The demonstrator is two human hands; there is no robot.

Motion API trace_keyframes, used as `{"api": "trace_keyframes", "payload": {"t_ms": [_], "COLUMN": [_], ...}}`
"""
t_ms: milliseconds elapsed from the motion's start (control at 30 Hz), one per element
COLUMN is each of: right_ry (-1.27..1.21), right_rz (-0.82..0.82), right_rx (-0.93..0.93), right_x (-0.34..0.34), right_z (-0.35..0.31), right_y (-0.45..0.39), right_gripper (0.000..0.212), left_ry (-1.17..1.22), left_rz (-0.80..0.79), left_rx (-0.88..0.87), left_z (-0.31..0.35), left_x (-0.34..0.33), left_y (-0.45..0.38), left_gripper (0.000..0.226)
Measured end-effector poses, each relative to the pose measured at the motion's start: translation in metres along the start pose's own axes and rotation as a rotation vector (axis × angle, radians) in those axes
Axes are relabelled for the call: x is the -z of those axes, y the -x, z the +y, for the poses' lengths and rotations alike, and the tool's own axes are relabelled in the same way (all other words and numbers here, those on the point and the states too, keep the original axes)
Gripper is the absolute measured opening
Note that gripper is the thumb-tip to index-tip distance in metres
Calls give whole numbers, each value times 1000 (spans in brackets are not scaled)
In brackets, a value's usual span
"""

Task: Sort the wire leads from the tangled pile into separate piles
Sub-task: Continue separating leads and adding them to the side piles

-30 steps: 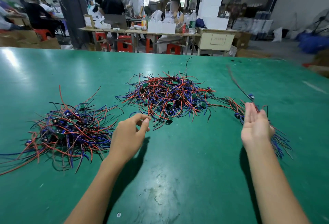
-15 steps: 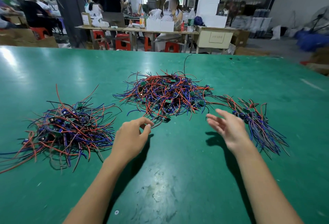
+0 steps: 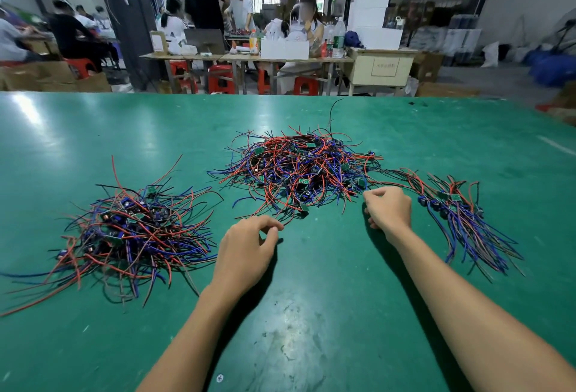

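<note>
A big green table (image 3: 93,142) is filling most of the view, and light is shining off its scuffed top. The tangled pile (image 3: 296,170) of red and blue wire leads is sitting in the middle of it. A messy sorted pile (image 3: 131,232) is lying to the left of the tangled pile, and a neater bundle (image 3: 461,220) is lying to its right. The left hand (image 3: 246,251) is hanging just in front of the tangled pile, its fingers (image 3: 271,226) curling loosely around nothing. The right hand (image 3: 388,209) is touching the pile's near edge with fingers curled in (I cannot tell if they are holding a wire). Behind the tangled pile, people are sitting and standing at long tables (image 3: 249,59) with red stools (image 3: 221,78) and white boxes (image 3: 371,17).
</note>
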State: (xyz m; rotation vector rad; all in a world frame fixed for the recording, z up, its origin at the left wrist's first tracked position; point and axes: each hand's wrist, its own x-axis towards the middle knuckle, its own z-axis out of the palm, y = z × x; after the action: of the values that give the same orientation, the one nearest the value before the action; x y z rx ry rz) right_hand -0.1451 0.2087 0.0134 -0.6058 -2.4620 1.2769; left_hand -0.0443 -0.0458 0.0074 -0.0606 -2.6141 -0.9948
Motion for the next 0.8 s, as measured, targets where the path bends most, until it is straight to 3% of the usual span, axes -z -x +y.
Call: {"api": "trace_keyframes", "payload": {"t_ms": [100, 167, 267, 333, 500, 600, 667, 700, 733, 800], "right_ry": [-100, -128, -101, -35, 35, 2, -27, 40, 168, 417], "right_rz": [38, -20, -171, -237, -408, -286, -133, -110, -158, -343], "right_rx": [154, 301, 477, 583, 791, 758, 725, 721, 709, 660], "right_x": [1, -2, -6, -9, -12, -6, 1, 5, 7, 12], "right_z": [-3, -1, -1, -5, -9, -9, -8, -7, -3, 5], "right_y": [25, 55, 103, 124, 145, 139, 125, 116, 107, 91], "right_gripper": [12, 13, 20, 22, 19, 26, 14, 19, 37, 58], "left_ry": [29, 316, 729, 749, 861, 864, 789, 755, 742, 730], "left_rz": [1, -14, -174, -229, -198, -162, -116, -94, -73, -16], "left_rx": [9, 96, 234, 232, 307, 345, 345, 342, 343, 348], "left_z": [7, 16, 33, 37, 31, 24, 19, 18, 18, 18], "left_x": [-2, -4, -4, -5, 0, 5, 7, 7, 8, 9], "left_y": [2, 2, 3, 6, 6, 3, 1, 0, 0, -1], "left_gripper": [15, 17, 23, 24, 16, 16, 16, 16, 16, 17]}}
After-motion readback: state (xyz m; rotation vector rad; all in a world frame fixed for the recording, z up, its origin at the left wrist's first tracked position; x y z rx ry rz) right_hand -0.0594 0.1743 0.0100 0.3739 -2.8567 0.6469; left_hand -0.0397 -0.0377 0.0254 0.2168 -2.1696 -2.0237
